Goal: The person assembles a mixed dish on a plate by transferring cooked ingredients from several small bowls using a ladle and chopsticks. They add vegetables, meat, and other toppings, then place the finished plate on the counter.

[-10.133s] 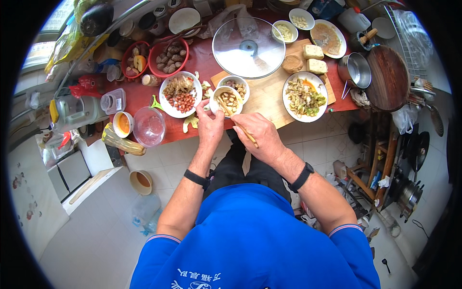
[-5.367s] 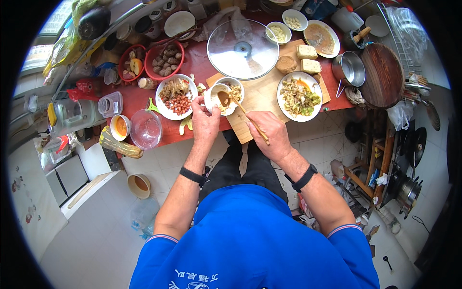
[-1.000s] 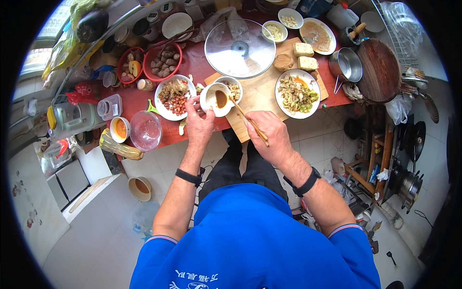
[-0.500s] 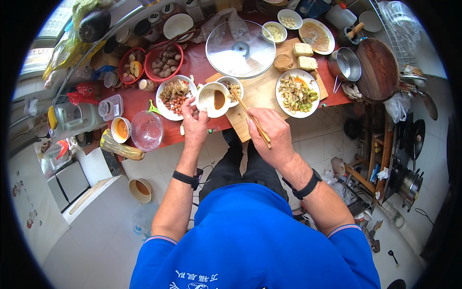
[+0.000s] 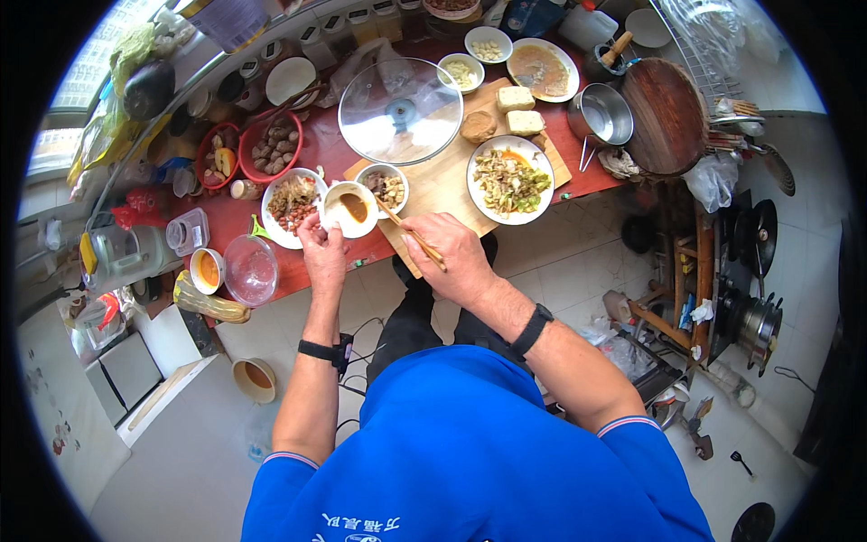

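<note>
My left hand (image 5: pixel 323 257) grips a small white bowl (image 5: pixel 333 217) by its near rim; a pool of brown sauce lies in it, and the bowl looks tilted. In my right hand (image 5: pixel 452 257) is a pair of wooden chopsticks (image 5: pixel 417 242), their tips by the held bowl's right rim. Just beyond stands another white bowl (image 5: pixel 383 188) with chopped pieces. Left of the held bowl sits a white plate (image 5: pixel 271 221) with peanuts and shredded food. A plate of chopped green and pale vegetables (image 5: pixel 510 181) is at the right, on the wooden cutting board (image 5: pixel 449 163).
A glass lid (image 5: pixel 400 111) lies behind the bowls. Tofu-like blocks (image 5: pixel 519 123) sit on the board. A steel pot (image 5: pixel 602 115) and a round dark wooden board (image 5: pixel 666 122) stand at right. A clear plastic bowl (image 5: pixel 250 271) and a long squash (image 5: pixel 212 301) line the left edge.
The whole view has shifted, so the table appears further left. The chopstick tips have come back from inside the chopped-food bowl toward the held bowl, which has moved slightly nearer me.
</note>
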Demonstrator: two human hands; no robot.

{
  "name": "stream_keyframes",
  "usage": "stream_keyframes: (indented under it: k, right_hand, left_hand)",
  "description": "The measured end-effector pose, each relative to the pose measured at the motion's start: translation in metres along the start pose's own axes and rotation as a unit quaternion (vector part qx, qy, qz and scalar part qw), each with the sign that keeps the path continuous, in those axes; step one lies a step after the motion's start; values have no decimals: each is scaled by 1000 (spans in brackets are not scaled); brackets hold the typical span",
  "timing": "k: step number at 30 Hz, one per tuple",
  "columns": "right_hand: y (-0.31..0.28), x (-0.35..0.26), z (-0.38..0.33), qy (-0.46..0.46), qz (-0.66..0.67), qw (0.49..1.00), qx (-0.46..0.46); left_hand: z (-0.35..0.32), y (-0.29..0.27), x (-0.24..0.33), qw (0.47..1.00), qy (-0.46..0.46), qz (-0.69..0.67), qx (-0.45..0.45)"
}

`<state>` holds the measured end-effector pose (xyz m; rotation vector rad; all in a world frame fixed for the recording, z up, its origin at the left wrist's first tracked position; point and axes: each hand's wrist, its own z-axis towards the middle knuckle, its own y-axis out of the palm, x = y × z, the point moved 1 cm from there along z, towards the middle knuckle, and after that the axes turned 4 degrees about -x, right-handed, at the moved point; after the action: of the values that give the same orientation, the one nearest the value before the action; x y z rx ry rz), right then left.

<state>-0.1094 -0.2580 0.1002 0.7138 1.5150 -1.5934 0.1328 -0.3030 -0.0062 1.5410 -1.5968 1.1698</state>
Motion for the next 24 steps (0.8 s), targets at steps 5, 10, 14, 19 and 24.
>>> stream_keyframes:
  k: [5,10,14,19,24]
  right_hand:
    - [-31,23,-6,-12,18,1000,16]
    - [-111,55,-31,27,20,998,46]
    - [-179,83,-61,80,16,993,87]
    - [-236,111,-103,171,41,981,81]
    - [-256,123,-128,196,70,975,81]
  left_hand:
    - [-8,18,-2,998,-7,49,44]
    - [-24,59,-2,998,-24,45,27]
    - [-35,111,-1,999,-14,30,16]
    - [-44,168,11,999,-2,42,-13]
    - [-52,215,36,972,64,226,-5]
